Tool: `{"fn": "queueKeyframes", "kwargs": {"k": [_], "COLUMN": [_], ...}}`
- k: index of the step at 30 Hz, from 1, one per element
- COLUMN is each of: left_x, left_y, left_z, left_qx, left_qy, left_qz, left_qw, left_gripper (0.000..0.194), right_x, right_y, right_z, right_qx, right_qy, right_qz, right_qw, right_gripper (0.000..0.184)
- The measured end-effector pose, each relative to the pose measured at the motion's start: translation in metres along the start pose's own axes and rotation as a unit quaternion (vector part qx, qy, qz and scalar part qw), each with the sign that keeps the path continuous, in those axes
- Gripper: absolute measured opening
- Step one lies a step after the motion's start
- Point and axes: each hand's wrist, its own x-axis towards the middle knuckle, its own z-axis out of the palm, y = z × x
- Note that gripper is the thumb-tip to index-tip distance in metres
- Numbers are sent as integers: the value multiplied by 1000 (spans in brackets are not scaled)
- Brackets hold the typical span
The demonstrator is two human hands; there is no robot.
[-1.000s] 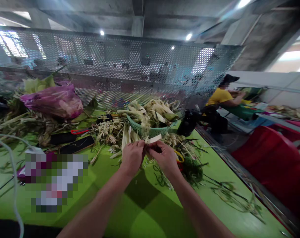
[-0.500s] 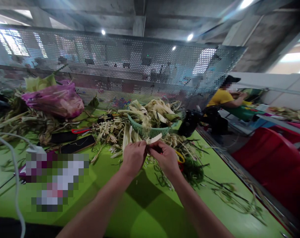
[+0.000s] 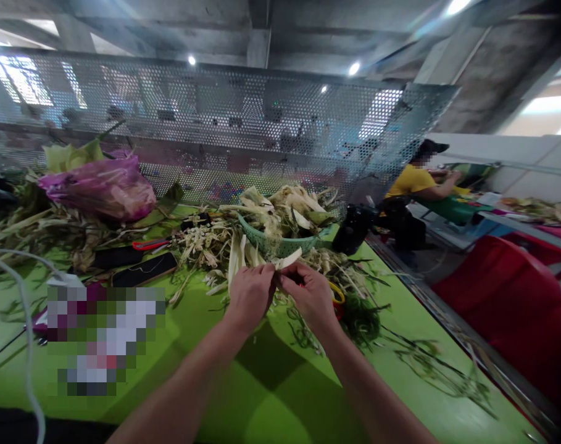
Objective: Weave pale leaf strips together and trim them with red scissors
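Observation:
Over the green table (image 3: 206, 382), my left hand (image 3: 251, 293) and my right hand (image 3: 309, 295) meet fingertip to fingertip. Both are closed on a pale strip of dried corn husk (image 3: 289, 258), whose free end sticks out above my right fingers. The pinched part is hidden by the fingers. Just behind them stands a light green plastic basket (image 3: 282, 245) heaped with dried husks (image 3: 299, 203). Beside my right hand lie yellow-handled scissors (image 3: 338, 293) and a tangle of dark green fibre (image 3: 361, 320).
Husk scraps (image 3: 206, 243) lie around the basket. On the left are a pink plastic bag (image 3: 99, 188), a dark phone (image 3: 145, 270) and a white cable (image 3: 23, 308). A black bottle-like object (image 3: 349, 229) is right of the basket. A mesh screen (image 3: 206, 123) and a person in yellow (image 3: 410, 180) are beyond.
My hands stay together on the husk strip, with only slight finger movement. The whole view shifts a little.

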Motion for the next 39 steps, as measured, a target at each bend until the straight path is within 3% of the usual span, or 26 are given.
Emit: {"fn": "queueKeyframes", "kwargs": {"k": [10, 22, 31, 39], "left_x": [0, -1, 1, 3], "left_y": [1, -2, -10, -16], "left_z": [-3, -1, 4, 6], "left_qx": [-21, -57, -89, -140], "left_qy": [9, 18, 29, 31], "left_qz": [-10, -33, -90, -133], "left_qw": [1000, 998, 992, 981], "left_gripper": [17, 13, 21, 17], "right_x": [-3, -3, -4, -6], "right_y": [-1, -6, -20, -25], "right_z": [0, -2, -8, -9], "right_qx": [-78, -92, -78, 80], "right_qy": [27, 12, 26, -27], "right_qz": [-105, -85, -76, -26], "right_qw": [991, 992, 994, 996], "right_gripper": [3, 7, 8, 8]}}
